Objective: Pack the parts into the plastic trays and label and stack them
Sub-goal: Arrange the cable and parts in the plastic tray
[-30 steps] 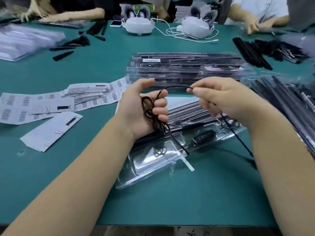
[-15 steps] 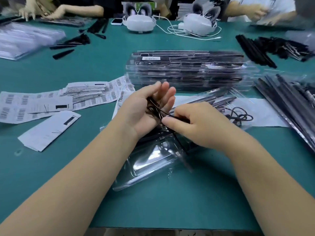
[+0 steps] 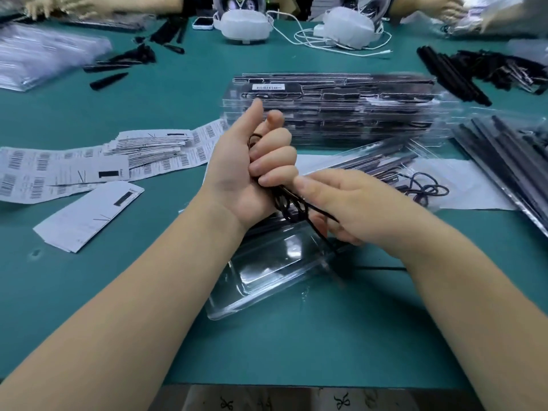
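Observation:
My left hand [image 3: 252, 170] is curled round a coiled black cable [image 3: 292, 207], palm towards me, above a clear plastic tray [image 3: 267, 277] lying on the green table. My right hand [image 3: 353, 209] meets it from the right and holds the cable's free strand, which trails down across the tray to the table. A stack of filled clear trays [image 3: 332, 111] stands just behind my hands, with a white label on top. Barcode labels [image 3: 89, 167] are spread at the left.
Loose trays and another coiled cable [image 3: 427, 191] on a white sheet lie at the right, with long bagged black parts [image 3: 510, 161] beyond. Black parts [image 3: 462, 72] are heaped at the back right. Two white headsets [image 3: 246, 23] and other people's hands are at the far edge.
My left fingers, straight half a second ago, have closed round the cable coil. My right hand has dropped from drawing the strand out at the right to close beside the left.

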`<state>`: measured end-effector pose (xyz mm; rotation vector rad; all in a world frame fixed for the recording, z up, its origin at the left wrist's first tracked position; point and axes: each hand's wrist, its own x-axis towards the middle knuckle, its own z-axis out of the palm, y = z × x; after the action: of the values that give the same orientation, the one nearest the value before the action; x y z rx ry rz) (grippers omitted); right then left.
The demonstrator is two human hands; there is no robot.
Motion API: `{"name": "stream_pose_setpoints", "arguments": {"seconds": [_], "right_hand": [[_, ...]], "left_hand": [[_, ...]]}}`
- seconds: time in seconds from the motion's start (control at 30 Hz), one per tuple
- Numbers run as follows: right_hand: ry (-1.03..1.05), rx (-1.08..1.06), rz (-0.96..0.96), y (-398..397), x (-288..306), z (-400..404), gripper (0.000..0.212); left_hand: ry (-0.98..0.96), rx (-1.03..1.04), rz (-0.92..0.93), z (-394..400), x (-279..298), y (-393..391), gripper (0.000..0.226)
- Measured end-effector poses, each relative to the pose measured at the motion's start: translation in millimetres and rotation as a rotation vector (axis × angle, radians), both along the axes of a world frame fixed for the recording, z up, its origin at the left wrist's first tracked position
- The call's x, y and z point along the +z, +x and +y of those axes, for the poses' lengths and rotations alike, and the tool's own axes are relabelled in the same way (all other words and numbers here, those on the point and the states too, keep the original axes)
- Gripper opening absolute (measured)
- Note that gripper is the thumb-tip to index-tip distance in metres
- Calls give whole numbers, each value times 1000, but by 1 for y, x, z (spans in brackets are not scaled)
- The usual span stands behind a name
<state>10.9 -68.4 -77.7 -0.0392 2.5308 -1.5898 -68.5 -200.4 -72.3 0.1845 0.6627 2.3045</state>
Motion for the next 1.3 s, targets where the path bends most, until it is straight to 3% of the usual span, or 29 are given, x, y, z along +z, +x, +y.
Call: {"name": "stream_pose_setpoints", "arguments": {"seconds": [0.13,0.23,0.33,0.4,0.5,0.6,0.73,0.87,0.93,1.03,1.13,1.2,1.3], "right_hand": [[-68,97,7,2,0,1,47],[-157,164,-26,5,5,7,56],[-6,185,83,6,5,4,27],[49,148,150,4,3,3,30],[-31,23,233,3,8,12,24],[-22,3,246,3,11,18,29],[70,-20,98,-1,8,21,33],[176,109,-137,9,26,62,36],[252,98,-146,16,31,86,23],[239,-31,-68,19,31,105,12],[206,-81,85,14,27,96,18],[210,-106,256,7,23,80,7],[215,-144,541,0,17,52,16]], "left_hand": [[28,1,173,2,2,8,17],[-139,73,315,2,1,9,17],[-207,65,345,0,1,8,23],[-216,32,385,-1,0,7,28],[-292,-71,465,-2,-2,6,41],[-394,-124,561,7,-5,17,31],[-474,30,408,17,-8,19,55],[-399,70,265,14,-8,18,49],[-387,41,242,15,-8,20,46],[-414,24,247,17,-8,20,40],[-466,7,285,17,-9,18,35],[-547,-25,349,16,-11,17,31],[-651,-99,559,16,-13,18,24]]}}
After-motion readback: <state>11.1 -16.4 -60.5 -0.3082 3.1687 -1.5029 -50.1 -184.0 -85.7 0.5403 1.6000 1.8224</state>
